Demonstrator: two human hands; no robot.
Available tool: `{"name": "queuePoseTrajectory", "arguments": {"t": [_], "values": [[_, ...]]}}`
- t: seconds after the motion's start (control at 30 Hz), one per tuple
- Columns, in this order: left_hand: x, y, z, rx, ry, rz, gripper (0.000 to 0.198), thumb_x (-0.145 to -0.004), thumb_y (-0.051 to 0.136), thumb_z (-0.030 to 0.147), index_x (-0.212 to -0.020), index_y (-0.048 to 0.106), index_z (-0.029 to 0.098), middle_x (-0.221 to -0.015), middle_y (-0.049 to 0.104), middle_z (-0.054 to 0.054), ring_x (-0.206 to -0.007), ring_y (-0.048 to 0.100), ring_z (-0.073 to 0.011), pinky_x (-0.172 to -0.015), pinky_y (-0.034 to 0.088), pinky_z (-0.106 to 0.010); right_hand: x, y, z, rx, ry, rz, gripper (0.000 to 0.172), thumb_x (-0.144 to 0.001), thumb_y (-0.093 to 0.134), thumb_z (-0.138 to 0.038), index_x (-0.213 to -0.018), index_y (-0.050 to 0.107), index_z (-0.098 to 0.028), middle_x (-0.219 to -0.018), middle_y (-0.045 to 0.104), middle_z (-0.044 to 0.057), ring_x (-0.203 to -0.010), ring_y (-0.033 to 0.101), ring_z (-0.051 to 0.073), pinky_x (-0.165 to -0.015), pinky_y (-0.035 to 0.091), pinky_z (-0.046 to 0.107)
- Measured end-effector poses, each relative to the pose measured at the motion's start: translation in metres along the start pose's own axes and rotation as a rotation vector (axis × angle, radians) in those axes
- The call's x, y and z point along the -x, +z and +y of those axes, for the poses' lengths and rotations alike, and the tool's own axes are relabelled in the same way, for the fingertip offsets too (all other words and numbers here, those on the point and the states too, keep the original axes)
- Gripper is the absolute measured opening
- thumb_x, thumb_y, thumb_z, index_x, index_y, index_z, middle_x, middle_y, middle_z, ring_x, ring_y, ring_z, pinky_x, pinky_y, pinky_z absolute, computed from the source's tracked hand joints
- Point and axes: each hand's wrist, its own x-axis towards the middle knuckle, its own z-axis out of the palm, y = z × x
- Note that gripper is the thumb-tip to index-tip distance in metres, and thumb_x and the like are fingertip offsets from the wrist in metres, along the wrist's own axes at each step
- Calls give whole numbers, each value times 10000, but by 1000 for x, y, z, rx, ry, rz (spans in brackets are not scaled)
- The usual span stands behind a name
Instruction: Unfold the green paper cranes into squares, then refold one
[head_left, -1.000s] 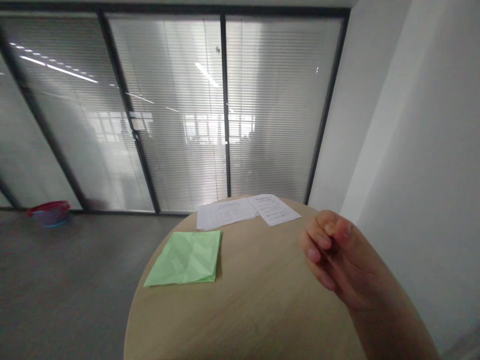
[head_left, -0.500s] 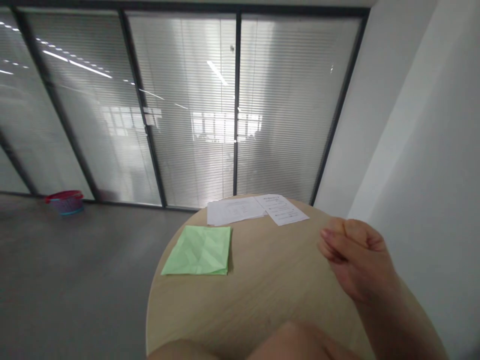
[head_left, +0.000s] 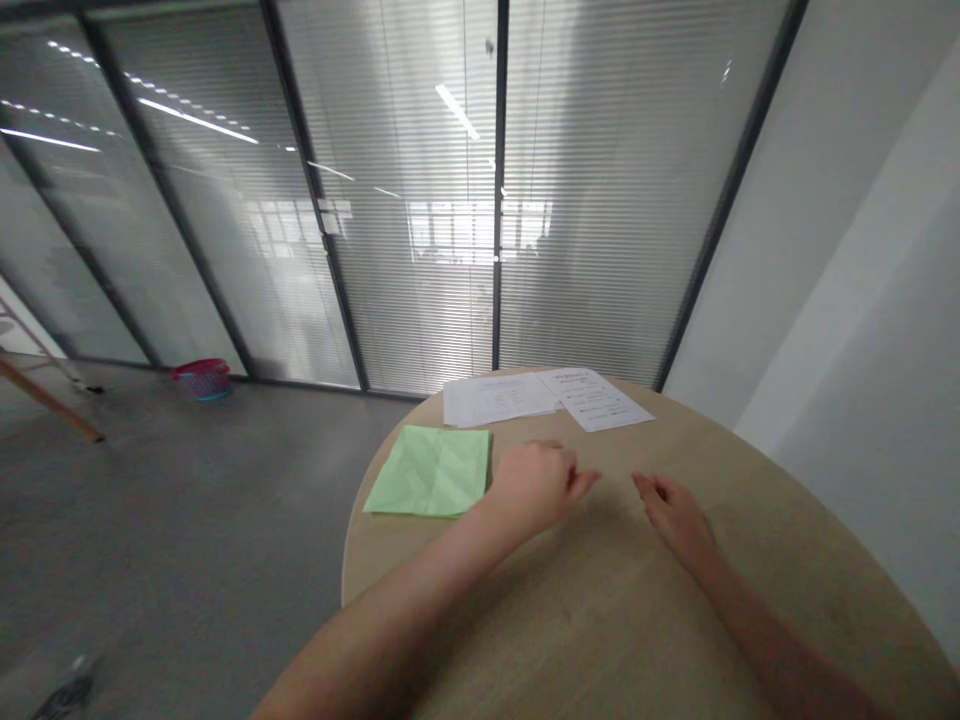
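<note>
My left hand (head_left: 536, 487) rests on the round wooden table (head_left: 600, 620), with its fingers drawn together in a loose curl that points right and nothing in them. It lies just right of a creased light green paper square (head_left: 433, 470), close to its edge. My right hand (head_left: 673, 512) lies on the table a short way to the right. Its fingers are curled in and it holds nothing. A small gap of bare wood separates the two hands.
Two white printed sheets (head_left: 499, 398) (head_left: 598, 398) lie at the table's far edge. Behind them are glass walls with blinds, and a white wall stands to the right. A red and blue basket (head_left: 201, 379) sits on the grey floor at left.
My left forearm and hand have come in from below and settled beside the green paper. My right hand has dropped from the air onto the table. The view has swung left and down.
</note>
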Motion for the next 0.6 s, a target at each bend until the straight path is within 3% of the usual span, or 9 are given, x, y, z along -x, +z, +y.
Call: {"name": "queuePoseTrajectory", "arguments": {"t": [0.13,0.27,0.47,0.6], "values": [[-11,4,-74,-215,-420,-139,453,-1026,460,461,-986,787,151,-995,767,-181,-993,727,-310,-830,549,-370,-1,6,5,34,4,-69,551,-816,402,-741,-600,412,-234,-586,441,18,-600,443,182,-597,320,305],[-10,9,-117,-277,-592,-226,460,-997,487,497,-1063,771,140,-1134,759,-186,-1072,709,-322,-856,541,-369,4,6,6,-36,72,-99,589,-794,425,-794,-601,371,-240,-553,388,3,-556,397,165,-552,307,293],[-6,31,-115,-316,-574,-424,576,-937,552,609,-1109,780,110,-1176,749,-241,-1127,704,-392,-914,555,-423,9,8,6,-89,153,-151,634,-803,397,-826,-589,419,-229,-555,421,8,-528,427,155,-538,345,289],[-4,36,-110,-309,-531,-514,534,-914,586,538,-1128,791,95,-1173,746,-265,-1130,707,-425,-919,577,-471,14,8,-2,-97,163,-185,640,-778,415,-831,-576,442,-225,-561,450,22,-533,451,160,-544,364,295]]}}
